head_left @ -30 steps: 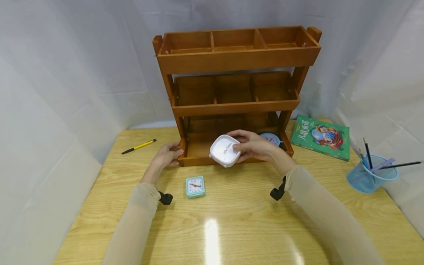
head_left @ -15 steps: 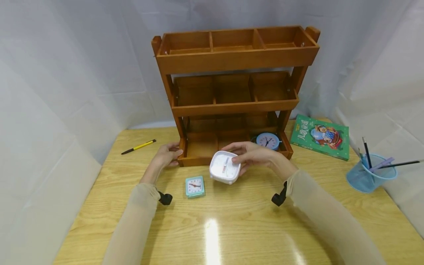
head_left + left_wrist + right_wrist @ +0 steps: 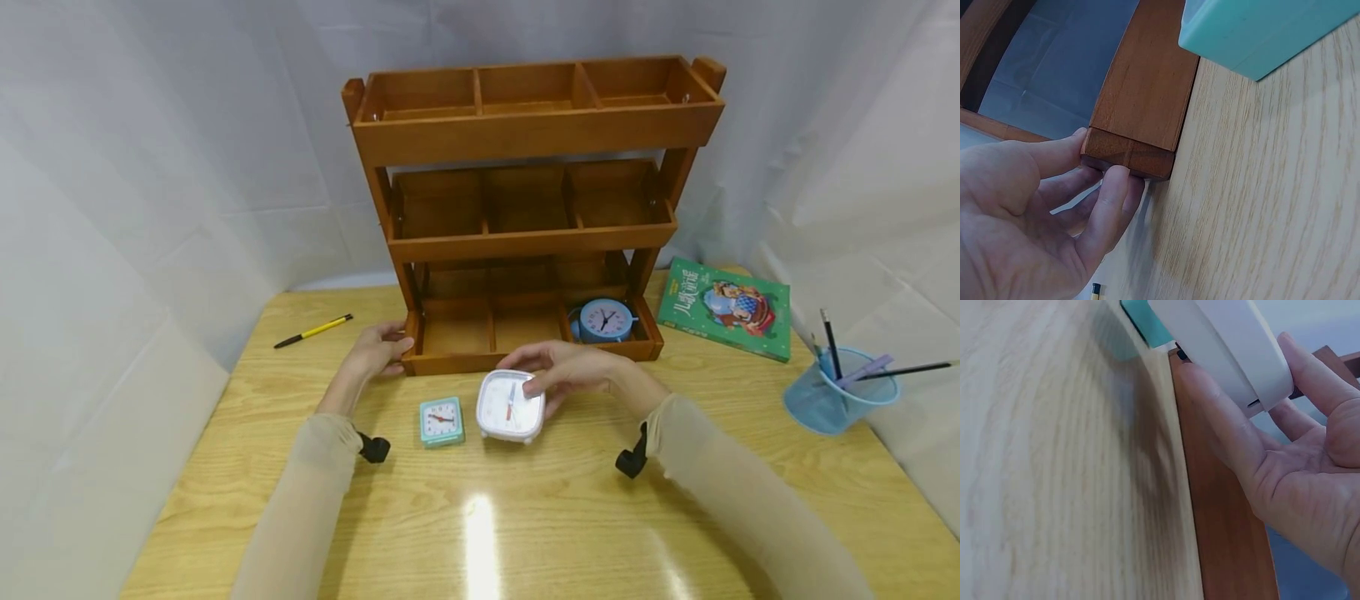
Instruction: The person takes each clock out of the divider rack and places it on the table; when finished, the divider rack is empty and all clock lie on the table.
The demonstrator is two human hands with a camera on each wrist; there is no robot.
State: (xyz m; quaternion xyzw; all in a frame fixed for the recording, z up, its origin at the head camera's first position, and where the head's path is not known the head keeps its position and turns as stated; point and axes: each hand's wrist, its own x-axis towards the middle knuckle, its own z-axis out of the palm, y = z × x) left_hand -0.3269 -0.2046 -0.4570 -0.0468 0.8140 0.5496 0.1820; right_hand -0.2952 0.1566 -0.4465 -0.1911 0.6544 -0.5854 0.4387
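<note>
My right hand (image 3: 573,372) grips a white, rounded-square alarm clock (image 3: 504,404), thumb over the face and fingers behind. In the right wrist view, the white clock (image 3: 1229,347) shows its side, held above the wooden table. My left hand (image 3: 378,350) holds the front left corner of the brown three-tier wooden shelf (image 3: 450,365); the left wrist view shows thumb and fingers around the corner of the shelf (image 3: 1129,150). A small mint-green square clock (image 3: 442,422) stands on the table between the hands. A round blue alarm clock (image 3: 604,321) sits in the bottom tier's right compartment.
A yellow and black pen (image 3: 313,331) lies left of the shelf. To the right are a green book (image 3: 726,308) and a blue mesh pen cup (image 3: 836,404) with pens and pencils sticking out. Pale cloth (image 3: 225,150) hangs behind the table (image 3: 555,517).
My right hand has brought the white clock toward me and down, from in front of the bottom tier to over the table beside the mint clock. My left hand has stayed on the shelf corner.
</note>
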